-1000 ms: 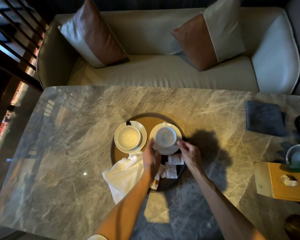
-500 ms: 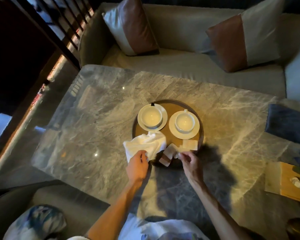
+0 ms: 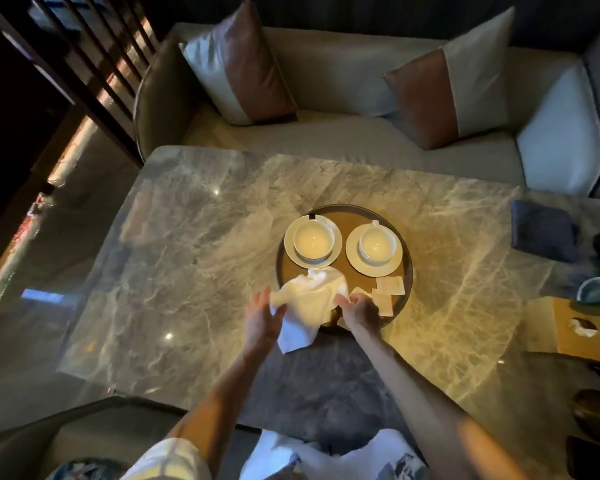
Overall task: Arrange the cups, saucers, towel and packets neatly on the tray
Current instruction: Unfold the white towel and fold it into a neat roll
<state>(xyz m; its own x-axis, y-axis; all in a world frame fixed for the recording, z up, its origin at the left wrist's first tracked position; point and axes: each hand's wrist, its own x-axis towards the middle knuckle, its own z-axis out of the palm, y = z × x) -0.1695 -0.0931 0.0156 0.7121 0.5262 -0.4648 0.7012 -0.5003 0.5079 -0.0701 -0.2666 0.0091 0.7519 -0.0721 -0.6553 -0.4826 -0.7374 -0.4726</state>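
A round dark tray (image 3: pixel 408 268) with a brown floor sits on the marble table (image 3: pixel 187 258). Two white cups stand on it, each on a white saucer: the left cup (image 3: pixel 313 238) on the left saucer (image 3: pixel 289 245), the right cup (image 3: pixel 377 243) on the right saucer (image 3: pixel 354 258). A crumpled white towel (image 3: pixel 309 299) hangs over the tray's near-left rim onto the table. Several pale packets (image 3: pixel 390 287) lie at the tray's near right. My left hand (image 3: pixel 262 318) holds the towel's left edge, fingers mostly straight. My right hand (image 3: pixel 359 311) grips the towel's right side at the rim.
A beige sofa (image 3: pixel 343 140) with two brown-and-grey cushions runs behind the table. At the table's right lie a dark folded cloth (image 3: pixel 542 230), a wooden tissue box (image 3: pixel 572 327) and a bowl with greenery (image 3: pixel 599 292). A slatted screen (image 3: pixel 84 64) stands at far left.
My right hand has left the packets and moved left onto the towel. My left hand shifted to the towel's left edge. The camera has pulled back and turned.
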